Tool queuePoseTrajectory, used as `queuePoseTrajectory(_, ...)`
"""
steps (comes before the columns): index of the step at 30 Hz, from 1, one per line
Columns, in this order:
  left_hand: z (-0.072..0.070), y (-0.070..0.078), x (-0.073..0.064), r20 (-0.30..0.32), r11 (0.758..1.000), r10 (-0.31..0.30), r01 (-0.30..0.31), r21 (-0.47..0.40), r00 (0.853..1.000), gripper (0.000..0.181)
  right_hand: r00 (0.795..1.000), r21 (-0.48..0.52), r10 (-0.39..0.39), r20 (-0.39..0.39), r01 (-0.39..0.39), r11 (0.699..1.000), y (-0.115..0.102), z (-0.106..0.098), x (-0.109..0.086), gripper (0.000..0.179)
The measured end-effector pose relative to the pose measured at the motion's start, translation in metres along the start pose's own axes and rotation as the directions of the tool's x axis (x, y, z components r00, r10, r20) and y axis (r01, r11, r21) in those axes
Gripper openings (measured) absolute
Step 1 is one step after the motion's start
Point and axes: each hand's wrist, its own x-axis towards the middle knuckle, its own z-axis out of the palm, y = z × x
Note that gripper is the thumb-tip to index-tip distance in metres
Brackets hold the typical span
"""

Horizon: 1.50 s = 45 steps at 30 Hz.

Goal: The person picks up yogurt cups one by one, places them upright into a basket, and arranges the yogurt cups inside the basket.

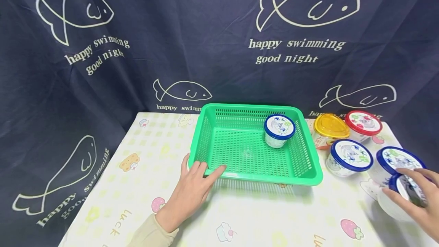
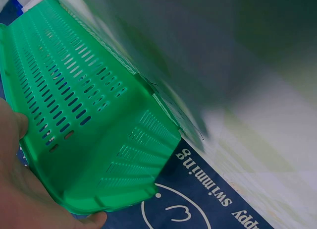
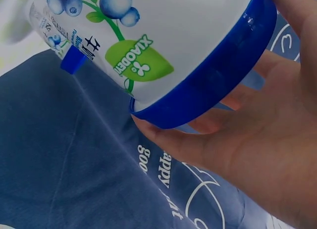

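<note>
At the lower right of the head view, the right hand has its grip closed, thumb and fingers around the lid of a blue-lidded tub, though whether its base touches the table is hard to tell. From that grip, a green basket lies up and to the left, its long axis running across the frame's center, with one lidded tub inside at the right. The left hand holds the basket's near-left corner, so the right hand is nearer the basket's right end.

Left-wrist view seemingly beside basket
</note>
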Motion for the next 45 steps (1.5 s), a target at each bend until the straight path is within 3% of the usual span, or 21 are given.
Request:
queuePoseTrajectory(7, -0.001, 0.001, -0.001, 0.012, 1.0, -0.011, 0.012, -0.026, 1.0, 0.044, 1.0, 0.012, -0.019, -0.018, 0.019, 1.0, -0.005, 0.0, 0.004, 0.058)
queuePoseTrajectory(15, -0.001, 0.001, -0.002, -0.002, 0.999, -0.013, 0.013, -0.034, 1.0, 0.044, 0.998, -0.053, 0.024, 0.06, -0.021, 0.998, -0.022, -0.005, 0.007, 0.065)
queuePoseTrajectory(29, -0.001, 0.001, -0.001, 0.017, 0.999, -0.014, 0.014, -0.036, 1.0, 0.047, 0.994, -0.035, -0.106, 0.01, 0.106, 0.994, -0.044, -0.008, 0.019, 0.068)
queuePoseTrajectory(41, -0.001, 0.001, 0.0, 0.01, 1.0, -0.009, 0.009, -0.015, 1.0, 0.048, 0.988, -0.139, -0.136, 0.079, 0.146, 0.979, -0.05, -0.007, 0.027, 0.076)
queuePoseTrajectory(45, -0.001, 0.0, 0.0, 0.01, 1.0, -0.008, 0.008, -0.016, 1.0, 0.048, 0.984, -0.108, -0.172, 0.046, 0.176, 0.978, -0.055, -0.007, 0.032, 0.074)
